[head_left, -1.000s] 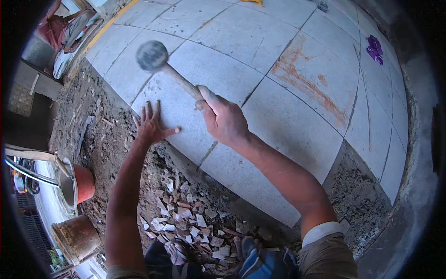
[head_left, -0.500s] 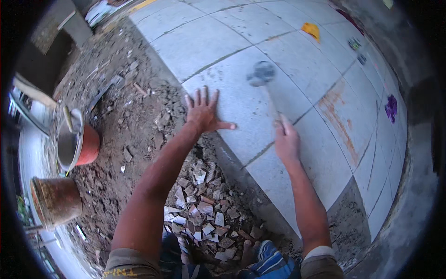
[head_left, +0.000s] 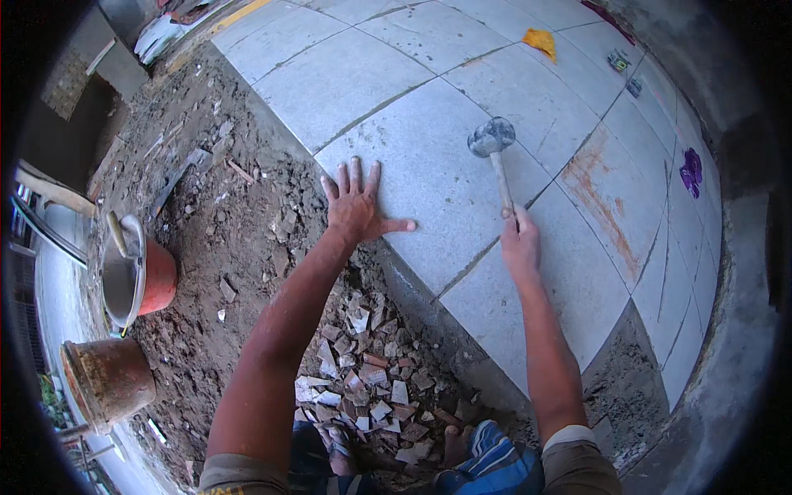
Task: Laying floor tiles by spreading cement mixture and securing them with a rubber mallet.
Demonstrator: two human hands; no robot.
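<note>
My right hand (head_left: 520, 246) is closed round the pale handle of a rubber mallet (head_left: 492, 138). The mallet's grey, scuffed head is over a large light-grey floor tile (head_left: 429, 198); I cannot tell whether it touches the surface. My left hand (head_left: 355, 202) lies flat at the left edge of that same tile, fingers spread and thumb pointing right. It holds nothing. Dark joints run between this tile and its neighbours.
Bare soil (head_left: 239, 206) borders the tiles on the left. Broken tile and stone rubble (head_left: 379, 375) lies near my feet. Two buckets, one orange-red (head_left: 159, 276) and one dirty brown (head_left: 111, 379), stand far left. A yellow cloth (head_left: 540, 43) and a purple thing (head_left: 691, 173) lie rightward.
The mallet, blurred before, now appears sharp and slightly farther right, with my right hand shifted right too. My left hand stays flat on the tile edge. The view has shifted slightly.
</note>
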